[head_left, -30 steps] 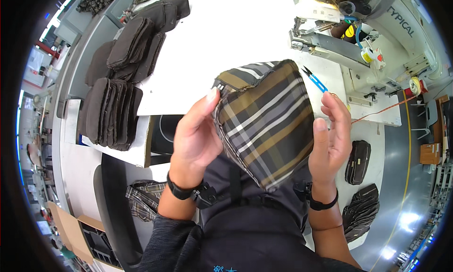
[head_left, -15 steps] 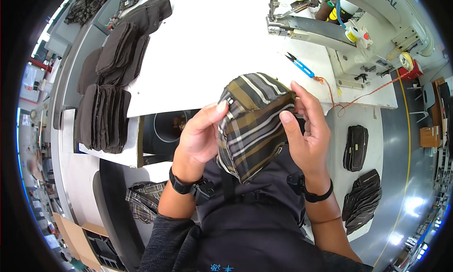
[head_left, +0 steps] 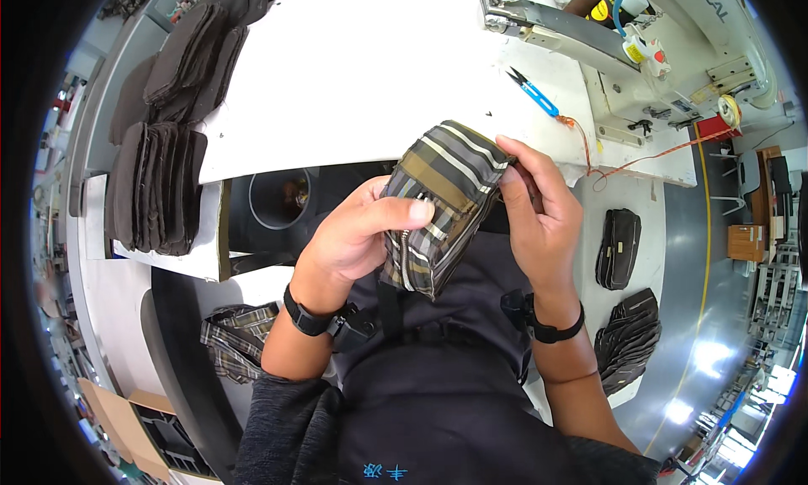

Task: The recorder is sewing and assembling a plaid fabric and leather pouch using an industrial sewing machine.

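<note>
Between my hands, above my lap at the table's front edge, is a boxy plaid zipper pouch (head_left: 454, 169) in dark grey, olive and white stripes. Its metal zipper runs down the side nearest my left hand (head_left: 353, 232). That hand grips the pouch from the left, thumb lying over a striped face, other fingers hidden behind. My right hand (head_left: 543, 220) pinches the upper right corner between thumb and fingers. Blue thread snips (head_left: 534, 93) lie on the white table (head_left: 337, 81) beyond the pouch, with an orange cord at their handle end.
A sewing machine (head_left: 572, 34) stands at the far right. Piles of dark fabric pieces (head_left: 158, 189) line the table's left side. More dark pouches (head_left: 619, 249) lie on a right-hand surface. Plaid cloth (head_left: 240, 338) and a cardboard box (head_left: 126, 418) are at lower left.
The pouch has turned so its zippered side shows more. My left thumb has moved across onto its face, and the right hand has shifted slightly along the corner. The whole view has shifted a little.
</note>
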A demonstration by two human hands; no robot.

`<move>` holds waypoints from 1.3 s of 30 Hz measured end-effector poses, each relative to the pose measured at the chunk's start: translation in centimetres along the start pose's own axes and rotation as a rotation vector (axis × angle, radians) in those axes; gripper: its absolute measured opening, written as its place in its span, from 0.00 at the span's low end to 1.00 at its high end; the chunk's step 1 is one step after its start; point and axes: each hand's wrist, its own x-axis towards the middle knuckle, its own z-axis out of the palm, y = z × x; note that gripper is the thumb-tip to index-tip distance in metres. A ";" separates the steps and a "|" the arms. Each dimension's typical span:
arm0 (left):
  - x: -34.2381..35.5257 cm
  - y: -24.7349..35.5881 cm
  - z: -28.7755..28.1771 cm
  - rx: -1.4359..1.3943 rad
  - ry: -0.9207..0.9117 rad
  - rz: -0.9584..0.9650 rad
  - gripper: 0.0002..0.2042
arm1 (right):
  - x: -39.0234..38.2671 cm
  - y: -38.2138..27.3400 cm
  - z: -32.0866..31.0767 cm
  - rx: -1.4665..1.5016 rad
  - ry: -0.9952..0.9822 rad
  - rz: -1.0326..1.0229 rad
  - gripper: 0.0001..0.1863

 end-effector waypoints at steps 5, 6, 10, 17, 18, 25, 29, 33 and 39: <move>0.4 -0.4 0.1 -0.159 0.118 0.074 0.23 | 0.5 -0.5 0.5 -0.096 0.004 0.009 0.11; 0.5 -0.2 0.3 -0.271 0.155 0.104 0.24 | 0.5 -0.6 0.6 -0.095 0.001 0.010 0.11; 0.5 -0.4 -1.8 -0.576 0.063 -0.035 0.20 | 0.1 -0.8 0.9 -0.114 0.012 -0.055 0.08; 0.4 -0.9 -0.9 -0.022 0.296 0.101 0.17 | -1.2 -0.4 0.1 -0.139 0.028 -0.075 0.06; 0.5 -1.1 -0.6 0.325 0.440 0.175 0.17 | -1.2 -0.2 -0.1 -0.142 0.027 -0.056 0.06; -2.1 -4.5 -3.9 0.991 0.174 0.344 0.20 | -4.7 2.5 0.2 -0.170 -0.086 0.048 0.04; -1.7 -6.2 -3.6 1.217 0.217 0.442 0.19 | -6.0 3.2 0.3 -0.047 -0.038 0.257 0.04; -1.5 -5.0 -3.1 1.174 0.142 0.337 0.15 | -5.7 2.2 -0.4 -0.021 -0.011 0.275 0.04; -1.4 -4.9 -2.9 0.883 0.164 0.201 0.14 | -6.0 2.7 -1.0 0.204 -0.063 0.461 0.06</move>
